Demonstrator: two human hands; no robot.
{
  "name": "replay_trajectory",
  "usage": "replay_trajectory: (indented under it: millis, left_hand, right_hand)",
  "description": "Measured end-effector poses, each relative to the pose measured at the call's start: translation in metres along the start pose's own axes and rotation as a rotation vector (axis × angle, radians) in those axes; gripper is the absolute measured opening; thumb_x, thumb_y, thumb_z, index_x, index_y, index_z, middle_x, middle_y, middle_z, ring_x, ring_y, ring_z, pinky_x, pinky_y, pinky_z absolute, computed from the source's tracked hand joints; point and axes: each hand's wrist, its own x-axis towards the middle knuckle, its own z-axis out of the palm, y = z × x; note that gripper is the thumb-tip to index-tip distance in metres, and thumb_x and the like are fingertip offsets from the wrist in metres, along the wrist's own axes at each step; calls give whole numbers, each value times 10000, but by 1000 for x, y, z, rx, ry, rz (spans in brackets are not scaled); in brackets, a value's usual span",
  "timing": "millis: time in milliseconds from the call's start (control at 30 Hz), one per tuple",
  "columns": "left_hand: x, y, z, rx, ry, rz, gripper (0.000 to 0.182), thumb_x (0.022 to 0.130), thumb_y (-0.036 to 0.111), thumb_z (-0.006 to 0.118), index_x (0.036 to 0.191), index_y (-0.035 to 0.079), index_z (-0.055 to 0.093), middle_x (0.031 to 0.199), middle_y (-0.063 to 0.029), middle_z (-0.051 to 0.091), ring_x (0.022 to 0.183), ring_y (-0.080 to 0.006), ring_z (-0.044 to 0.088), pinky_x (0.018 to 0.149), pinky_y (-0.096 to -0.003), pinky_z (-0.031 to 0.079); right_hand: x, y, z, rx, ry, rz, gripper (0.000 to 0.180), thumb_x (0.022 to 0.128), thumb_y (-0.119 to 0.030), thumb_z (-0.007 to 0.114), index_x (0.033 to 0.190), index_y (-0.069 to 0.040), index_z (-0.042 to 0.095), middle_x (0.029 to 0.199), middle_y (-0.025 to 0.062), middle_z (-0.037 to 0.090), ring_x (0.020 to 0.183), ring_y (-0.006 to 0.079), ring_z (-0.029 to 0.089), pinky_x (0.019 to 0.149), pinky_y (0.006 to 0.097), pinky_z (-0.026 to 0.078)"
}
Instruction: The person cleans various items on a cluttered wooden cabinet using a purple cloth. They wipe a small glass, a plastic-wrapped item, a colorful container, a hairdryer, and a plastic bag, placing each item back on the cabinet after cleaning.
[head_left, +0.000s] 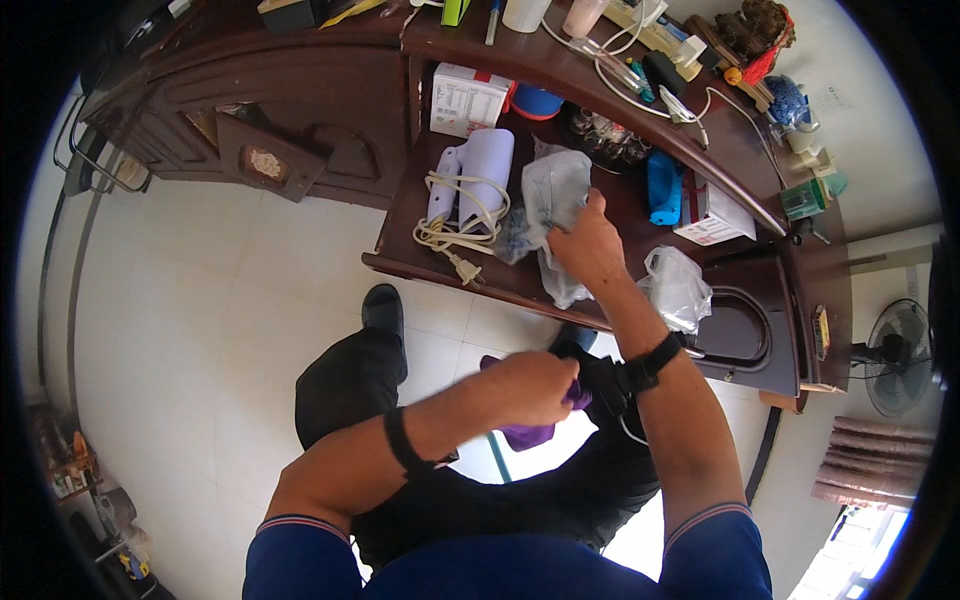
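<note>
My right hand (591, 244) grips a clear plastic bag (555, 184) over the lower shelf of a dark wooden cabinet (517, 296). What the bag holds is hard to make out. Lower down, in front of my knees, my left hand (536, 386) is closed around a purple cloth (529, 436). To the left of the bag lies a pale lilac hair dryer (486, 180), its cream cord (454, 238) looped around it. A second knotted plastic bag (676, 289) sits at the shelf's right front, close to my right forearm.
Behind the bag are a white box (469, 99), a blue container (536, 103) and a dish of small wrapped items (607, 135). A blue bottle-like object (664, 187) leans near another white box (715, 214). Cables (637, 105) cross the upper top. A cabinet door (271, 154) hangs ajar at left.
</note>
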Motion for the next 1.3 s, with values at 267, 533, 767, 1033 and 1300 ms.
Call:
replay_trajectory:
  millis: [267,533,767,1033,1300]
  left_hand:
    - [-9,-22,-60,-292,552,-138,656,903,125,685,1513,43,457,1268,-216,712,1130,-344,714,1005,-424,546]
    - [12,-29,-52,-477,497,-19,791,888,208,646,1591,-13,360,1348,-284,660,1201,-387,678,1060,-409,506]
    - [17,-25,-53,-498,527,53,723,1041,342,599,1637,36,329,1482,-254,593,1316,-378,621,1131,-399,452]
    - [15,-11,-56,-511,439,132,659,1021,213,612,1619,70,376,1384,-216,654,1200,-325,662,1075,-410,486]
    - [17,-1,-52,-578,384,189,349,1052,211,644,1358,44,639,1215,-116,731,1089,-198,677,1000,-346,526]
  right_hand:
    - [-50,32,-23,96,66,-22,840,863,-183,683,1574,8,278,1125,344,717,1083,521,693,974,546,548]
    - [-107,34,-44,222,196,-154,847,872,-86,699,1589,9,258,1192,366,680,1077,529,692,960,539,552]
    - [-134,40,-64,276,184,-138,835,893,-54,701,1605,5,268,1292,395,619,1171,504,687,1019,502,546]
    - [-146,72,-72,576,31,-167,881,915,-112,693,1633,35,205,1493,327,504,1394,405,543,1172,452,442]
    - [-154,79,-55,1115,-171,-84,865,880,-263,743,1571,26,309,1353,214,572,1246,294,590,1080,425,495]
